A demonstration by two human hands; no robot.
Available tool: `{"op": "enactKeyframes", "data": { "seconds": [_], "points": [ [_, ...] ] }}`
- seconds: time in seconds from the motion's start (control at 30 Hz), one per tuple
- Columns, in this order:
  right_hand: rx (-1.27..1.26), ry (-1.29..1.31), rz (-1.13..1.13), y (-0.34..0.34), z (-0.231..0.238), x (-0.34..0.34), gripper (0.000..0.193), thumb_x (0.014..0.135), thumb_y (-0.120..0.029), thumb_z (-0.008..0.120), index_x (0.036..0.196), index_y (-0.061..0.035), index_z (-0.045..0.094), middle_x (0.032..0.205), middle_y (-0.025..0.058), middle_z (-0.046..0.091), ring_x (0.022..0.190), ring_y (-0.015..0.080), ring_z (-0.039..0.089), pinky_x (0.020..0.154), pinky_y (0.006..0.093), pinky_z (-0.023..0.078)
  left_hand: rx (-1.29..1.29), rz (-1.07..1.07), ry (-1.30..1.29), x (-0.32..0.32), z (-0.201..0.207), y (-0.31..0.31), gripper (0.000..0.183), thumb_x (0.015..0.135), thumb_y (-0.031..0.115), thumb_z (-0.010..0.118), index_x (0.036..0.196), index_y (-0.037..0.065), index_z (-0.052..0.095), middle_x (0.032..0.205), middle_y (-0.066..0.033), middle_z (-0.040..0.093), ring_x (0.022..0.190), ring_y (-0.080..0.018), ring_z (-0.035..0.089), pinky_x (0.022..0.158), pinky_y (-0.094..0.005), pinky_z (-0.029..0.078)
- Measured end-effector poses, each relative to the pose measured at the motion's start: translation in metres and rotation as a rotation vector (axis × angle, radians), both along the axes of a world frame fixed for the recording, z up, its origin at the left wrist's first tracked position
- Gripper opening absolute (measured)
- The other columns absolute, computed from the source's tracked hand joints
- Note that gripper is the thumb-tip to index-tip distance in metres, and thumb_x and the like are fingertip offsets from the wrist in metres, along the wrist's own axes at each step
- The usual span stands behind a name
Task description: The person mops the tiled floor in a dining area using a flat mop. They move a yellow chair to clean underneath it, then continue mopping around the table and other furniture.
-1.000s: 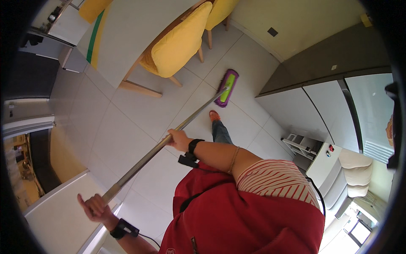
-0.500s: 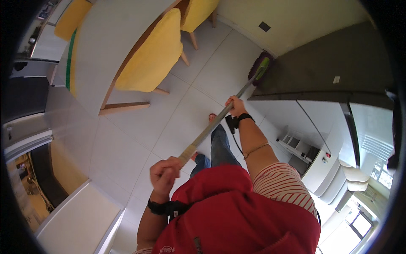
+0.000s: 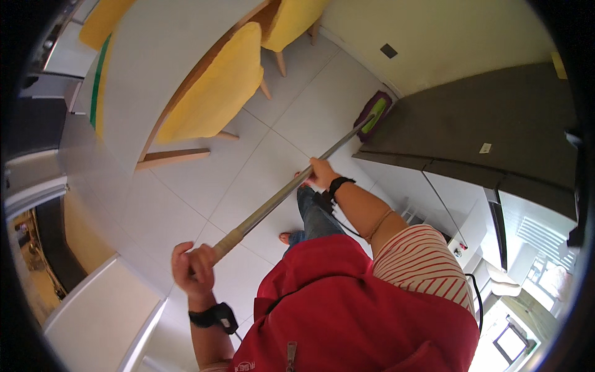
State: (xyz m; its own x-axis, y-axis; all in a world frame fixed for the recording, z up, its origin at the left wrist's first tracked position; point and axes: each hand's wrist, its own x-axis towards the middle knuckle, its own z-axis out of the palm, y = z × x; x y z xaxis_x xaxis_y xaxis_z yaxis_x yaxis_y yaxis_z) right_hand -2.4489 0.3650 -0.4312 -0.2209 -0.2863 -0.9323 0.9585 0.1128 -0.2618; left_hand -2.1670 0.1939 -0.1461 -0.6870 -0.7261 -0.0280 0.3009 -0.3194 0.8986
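A mop's long metal handle [image 3: 273, 201] runs slantwise across the view. At its far end, the flat green mop head [image 3: 374, 118] with a purple fringe lies on the floor beside the dark cabinet side, near the wall corner. My left hand [image 3: 195, 270] is closed round the tan grip at the near end, one finger partly raised. Farther along, my right hand [image 3: 321, 173] grips the handle around its middle, above my foot. Both wrists wear black bands with cables.
To the left stands a white table [image 3: 142, 80] with yellow-covered chairs [image 3: 223, 87] along its edge. A tall dark-sided cabinet [image 3: 471, 118] borders the mop head on the right. A white unit [image 3: 105, 304] is at lower left. Grey tiles [image 3: 248, 180] cover the floor.
The mop head has come slightly back from the wall corner, toward the lower left. My left hand has swung left with the handle's end, and my right hand has shifted left and down.
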Motion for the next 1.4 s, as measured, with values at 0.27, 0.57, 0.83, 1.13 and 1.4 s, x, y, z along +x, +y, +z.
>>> {"op": "enactKeyframes", "data": {
  "seconds": [0.27,0.57,0.83,1.13,1.4],
  "points": [
    [-0.274,-0.214,0.229,-0.025,0.052,0.22,0.026,0.09,-0.022,0.042,0.104,0.0001,0.044,0.108,0.0201,0.055,0.101,0.0346,0.058,0.083,0.0498,0.052,-0.106,0.221,0.037,0.216,0.08,0.023,0.033,0.095,0.024,0.038,0.111,-0.001,0.053,0.041,0.0051,0.033,0.039,-0.0078,0.029,0.052,-0.0256,0.03],
    [-0.461,-0.504,0.616,-0.084,0.14,0.518,0.025,0.087,-0.015,0.048,0.102,0.0043,0.042,0.095,0.018,0.056,0.086,0.0321,0.061,0.078,0.0489,0.054,-0.474,0.765,-0.136,0.457,0.231,0.154,0.038,0.094,0.027,0.039,0.117,-0.002,0.048,0.043,0.0055,0.027,0.043,-0.0062,0.026,0.063,-0.0263,0.035],
    [-0.431,-0.513,0.577,-0.095,0.178,0.558,0.017,0.084,-0.011,0.052,0.093,0.0019,0.044,0.088,0.017,0.056,0.082,0.0294,0.063,0.073,0.0445,0.055,-0.511,1.316,-0.275,0.492,0.232,0.201,0.042,0.095,0.024,0.035,0.126,-0.003,0.041,0.046,0.005,0.028,0.042,-0.0055,0.026,0.058,-0.0231,0.033],
    [-0.398,-0.156,0.739,-0.056,0.115,0.392,0.017,0.081,-0.014,0.054,0.09,-0.0003,0.048,0.086,0.0127,0.056,0.084,0.0267,0.06,0.08,0.0392,0.051,-0.39,0.809,0.046,0.41,0.144,0.14,0.028,0.095,0.02,0.041,0.112,0.0,0.052,0.044,0.0075,0.028,0.039,-0.0041,0.024,0.049,-0.0237,0.027],
    [-0.281,0.884,1.028,-0.063,0.023,0.095,0.016,0.08,-0.014,0.057,0.088,-0.0023,0.051,0.074,0.017,0.059,0.071,0.0325,0.059,0.066,0.0426,0.049,-0.169,0.4,-0.05,0.13,0.028,0.071,0.028,0.088,0.023,0.056,0.103,0.001,0.049,0.061,0.0019,0.044,0.056,-0.0116,0.043,0.053,-0.0285,0.036]
  ]
}}
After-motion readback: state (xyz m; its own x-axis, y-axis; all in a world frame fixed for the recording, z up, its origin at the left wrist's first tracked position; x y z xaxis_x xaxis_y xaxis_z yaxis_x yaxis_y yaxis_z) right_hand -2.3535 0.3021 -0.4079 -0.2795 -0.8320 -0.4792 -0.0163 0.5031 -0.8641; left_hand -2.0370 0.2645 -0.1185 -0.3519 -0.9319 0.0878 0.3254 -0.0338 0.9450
